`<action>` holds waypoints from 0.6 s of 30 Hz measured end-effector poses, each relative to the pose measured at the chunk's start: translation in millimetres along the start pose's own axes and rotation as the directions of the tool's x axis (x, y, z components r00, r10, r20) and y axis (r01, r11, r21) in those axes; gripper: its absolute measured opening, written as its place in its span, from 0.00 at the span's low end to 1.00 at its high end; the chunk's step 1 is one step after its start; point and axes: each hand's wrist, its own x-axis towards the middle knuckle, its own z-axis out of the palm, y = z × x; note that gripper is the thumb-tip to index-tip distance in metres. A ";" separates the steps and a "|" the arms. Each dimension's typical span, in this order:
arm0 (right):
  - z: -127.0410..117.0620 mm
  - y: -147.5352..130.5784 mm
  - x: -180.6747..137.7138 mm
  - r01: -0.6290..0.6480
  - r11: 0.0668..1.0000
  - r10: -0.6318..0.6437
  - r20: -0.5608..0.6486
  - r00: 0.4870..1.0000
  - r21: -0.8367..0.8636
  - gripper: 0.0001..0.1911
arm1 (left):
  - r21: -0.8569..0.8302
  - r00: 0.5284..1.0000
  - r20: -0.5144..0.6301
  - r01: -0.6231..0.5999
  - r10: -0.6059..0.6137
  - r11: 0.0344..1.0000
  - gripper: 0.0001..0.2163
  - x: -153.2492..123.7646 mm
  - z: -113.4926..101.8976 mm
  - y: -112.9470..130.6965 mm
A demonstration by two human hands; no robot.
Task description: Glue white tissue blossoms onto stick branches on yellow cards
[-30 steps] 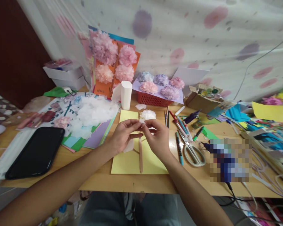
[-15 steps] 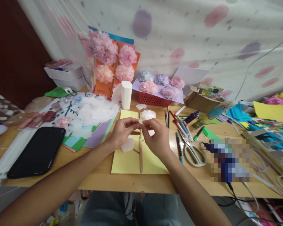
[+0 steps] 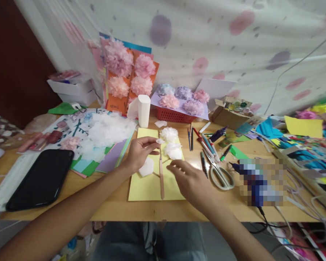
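Between the thumb and fingertips of my left hand [image 3: 141,153] is a small white paper piece [image 3: 160,141]. My right hand [image 3: 190,177] hovers over the right side of the yellow sheet [image 3: 141,190], fingers apart and holding nothing I can see. Down the middle of the sheet runs a flat brown stick [image 3: 162,179] with thin branch lines beside it. Two white paper flowers, a far one [image 3: 169,134] and a nearer one [image 3: 173,150], sit on its right half. A cut white paper piece [image 3: 146,167] lies at left, below my left hand.
Scissors [image 3: 220,175], several pens, and a blue glue gun [image 3: 256,185], partly blurred out, lie at right. A black phone-like slab [image 3: 42,179] and white fluffy tissue [image 3: 108,127] are at left. Behind stand a white roll [image 3: 143,110] and a red basket [image 3: 175,115].
My right hand has let go of the small white paper and moved right and toward me, uncovering the nearer white flower. My left hand keeps the paper nearly in place.
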 end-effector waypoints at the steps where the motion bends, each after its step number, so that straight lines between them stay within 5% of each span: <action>1: 1.1 -2.6 -6.3 0.099 0.994 -0.096 0.080 0.992 -0.040 0.15 | 0.009 1.000 0.003 -0.008 0.008 1.000 0.18 -0.7 0.8 -0.5; 5: 9.0 -9.4 -15.2 0.385 0.914 -0.352 0.220 0.910 -0.127 0.12 | 0.067 0.999 0.016 -0.038 0.037 0.997 0.16 -3.6 3.6 -0.8; 12: 11.8 -9.0 -9.6 0.574 0.813 -0.540 0.240 0.806 -0.100 0.10 | 0.214 0.994 0.079 -0.085 0.069 0.973 0.13 -4.4 3.9 -3.7; 16: -2.9 -8.6 -16.5 0.547 0.835 -0.535 0.141 0.833 -0.063 0.10 | 0.274 0.994 0.096 -0.077 0.053 0.959 0.15 -0.3 -0.5 -8.3; 18: -11.5 -7.3 -22.0 0.428 0.904 -0.427 -0.051 0.903 0.010 0.08 | 0.305 0.994 0.100 -0.076 0.047 0.949 0.15 1.4 -2.4 -9.3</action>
